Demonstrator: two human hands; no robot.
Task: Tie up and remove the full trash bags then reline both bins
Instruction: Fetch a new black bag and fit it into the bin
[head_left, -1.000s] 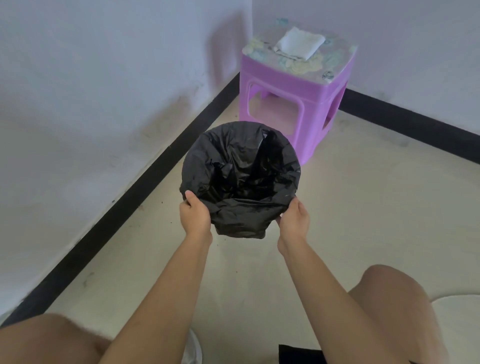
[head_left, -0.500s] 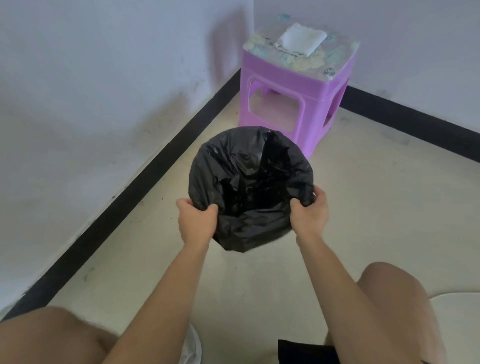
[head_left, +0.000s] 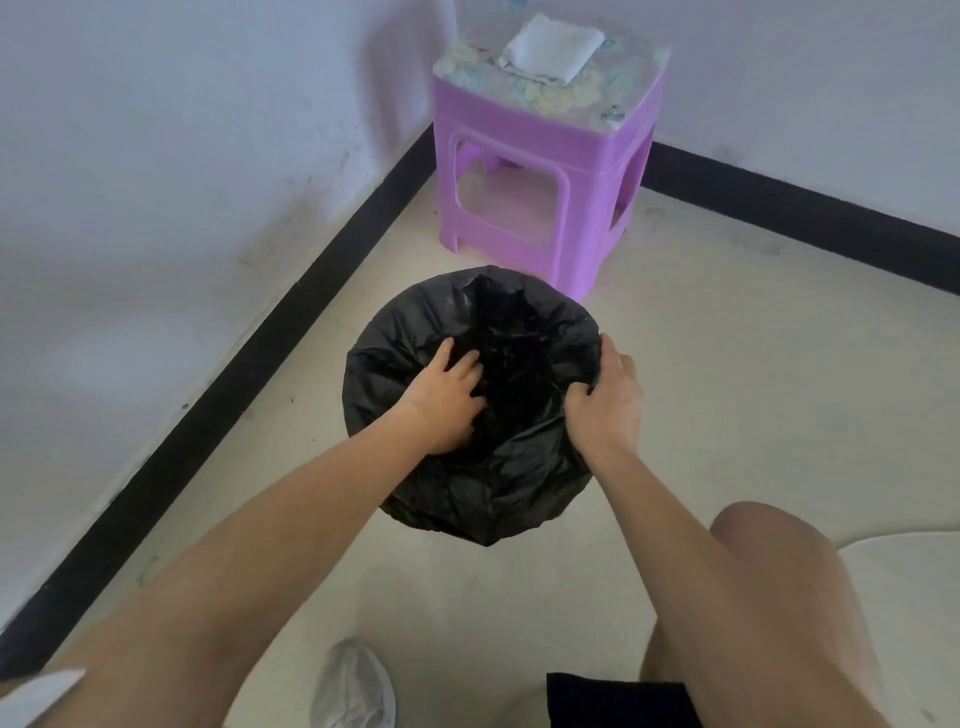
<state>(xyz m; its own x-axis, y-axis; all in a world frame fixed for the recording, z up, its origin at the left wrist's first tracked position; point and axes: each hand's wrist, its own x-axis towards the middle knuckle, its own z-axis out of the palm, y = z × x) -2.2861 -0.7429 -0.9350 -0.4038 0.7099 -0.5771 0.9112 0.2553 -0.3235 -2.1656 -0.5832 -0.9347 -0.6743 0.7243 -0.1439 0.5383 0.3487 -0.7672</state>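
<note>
My left hand (head_left: 447, 397), spread flat, presses the crinkled black plastic liner (head_left: 467, 499) down; right hand (head_left: 605, 402) clamps its rim. Seat fully.

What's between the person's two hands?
Only crumpled plastic of the black trash bag, between left hand and right hand, shown in the head view.
</note>
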